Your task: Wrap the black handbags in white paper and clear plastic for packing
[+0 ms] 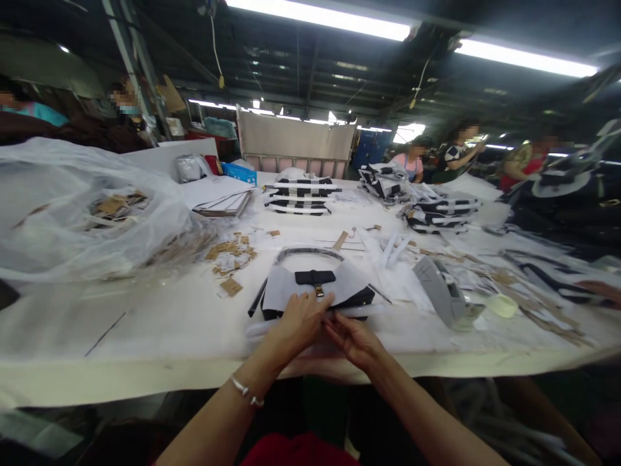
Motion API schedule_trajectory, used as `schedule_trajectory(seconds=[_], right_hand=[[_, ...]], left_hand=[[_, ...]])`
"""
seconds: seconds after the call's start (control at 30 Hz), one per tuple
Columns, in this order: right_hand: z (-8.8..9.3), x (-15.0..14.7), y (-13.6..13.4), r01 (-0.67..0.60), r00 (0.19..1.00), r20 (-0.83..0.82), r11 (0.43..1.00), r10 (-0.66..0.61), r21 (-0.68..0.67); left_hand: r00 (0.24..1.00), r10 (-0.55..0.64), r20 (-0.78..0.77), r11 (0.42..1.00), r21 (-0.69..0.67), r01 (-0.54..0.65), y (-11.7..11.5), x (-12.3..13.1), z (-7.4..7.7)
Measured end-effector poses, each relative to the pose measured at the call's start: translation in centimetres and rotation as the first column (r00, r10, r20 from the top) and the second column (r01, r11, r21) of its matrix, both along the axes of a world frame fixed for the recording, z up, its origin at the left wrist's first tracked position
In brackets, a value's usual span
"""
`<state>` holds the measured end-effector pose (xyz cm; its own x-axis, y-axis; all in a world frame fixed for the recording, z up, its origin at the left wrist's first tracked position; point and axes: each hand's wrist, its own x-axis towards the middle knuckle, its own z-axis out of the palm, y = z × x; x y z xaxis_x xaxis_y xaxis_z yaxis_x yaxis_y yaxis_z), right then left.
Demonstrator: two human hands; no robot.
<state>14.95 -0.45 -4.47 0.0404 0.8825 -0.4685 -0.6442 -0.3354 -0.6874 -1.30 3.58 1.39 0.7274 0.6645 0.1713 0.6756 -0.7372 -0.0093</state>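
Note:
A black handbag (356, 296) lies on the table in front of me, its front largely covered by a white protective sheet (281, 285). A black tab (315, 277) with a small gold-coloured clasp shows at the middle of the sheet. The wrapped handle arches away behind it. My left hand (305, 317) lies over the bag's front just below the clasp, fingers closed against its near edge. Close beside it, my right hand (356, 340) has its fingertips pinched at the same lower edge. The two hands' fingertips nearly meet, and what lies between them is partly hidden.
Brown and white tags (233, 257) are scattered left of the bag, near a large clear plastic bag (92, 213). A grey tape dispenser (439, 291) stands at right. Wrapped bags (301, 194) are stacked behind. Another person's hand (601, 291) reaches in at far right.

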Motion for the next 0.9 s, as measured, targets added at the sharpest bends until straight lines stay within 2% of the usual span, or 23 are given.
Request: schedule_trajectory(seconds=[0.07,0.13,0.2,0.23,0.27,0.3,0.33,0.4,0.47,0.53,0.63,0.7,0.83,0.9], right_hand=[[-0.2,0.0,0.1,-0.017,0.985,0.169,0.999,0.025,-0.046],[0.2,-0.2,-0.2,-0.136,0.919,0.357,0.985,0.165,-0.107],[1.5,-0.4,-0.9,-0.334,0.750,0.547,0.926,0.373,-0.173],[2.5,-0.4,-1.2,-0.415,0.622,0.659,0.891,0.424,-0.182],[3.8,-0.3,-1.6,-0.476,0.473,0.782,0.865,0.405,-0.160],[5.2,0.0,-1.7,-0.524,0.320,0.899,0.846,0.299,-0.095],[6.6,0.5,-1.6,-0.578,0.172,0.978,0.816,0.117,0.004],[8.9,1.7,-0.4,-0.720,-0.084,0.959,0.682,-0.272,0.130],[9.9,3.2,1.6,-0.829,-0.261,0.830,0.555,-0.493,0.070],[9.3,4.6,3.8,-0.857,-0.388,0.743,0.509,-0.546,-0.073],[6.7,6.2,5.6,-0.816,-0.530,0.719,0.502,-0.450,-0.287],[4.7,6.9,5.6,-0.788,-0.572,0.720,0.507,-0.393,-0.349],[1.9,7.5,4.1,-0.800,-0.522,0.726,0.551,-0.447,-0.236],[1.3,7.7,3.5,-0.809,-0.494,0.729,0.558,-0.473,-0.185]], left_hand=[[0.997,0.064,0.034,0.997,0.047,-0.065,-0.5,0.2,-1.8],[0.991,0.118,0.063,0.990,0.071,-0.122,-0.7,0.4,-3.4],[0.987,0.134,0.090,0.987,0.081,-0.141,-0.9,0.6,-4.7],[0.986,0.134,0.100,0.986,0.085,-0.142,-0.9,0.6,-5.1],[0.986,0.131,0.104,0.986,0.089,-0.140,-1.0,0.6,-5.3],[0.987,0.126,0.104,0.986,0.094,-0.135,-1.0,0.6,-5.5],[0.987,0.123,0.102,0.986,0.100,-0.133,-1.0,0.6,-5.5],[0.988,0.120,0.097,0.984,0.119,-0.131,-1.0,0.5,-5.5],[0.989,0.113,0.092,0.983,0.134,-0.124,-0.9,0.5,-5.5],[0.991,0.105,0.077,0.984,0.138,-0.115,-0.9,0.4,-5.4],[0.995,0.084,0.054,0.986,0.142,-0.091,-0.7,0.3,-5.1],[0.994,0.087,0.064,0.987,0.127,-0.095,-0.5,0.1,-4.6],[0.997,0.056,0.055,0.997,0.047,-0.058,0.5,-0.8,-3.4],[1.000,0.001,-0.001,0.996,0.086,-0.001,1.2,-1.6,-2.8]])
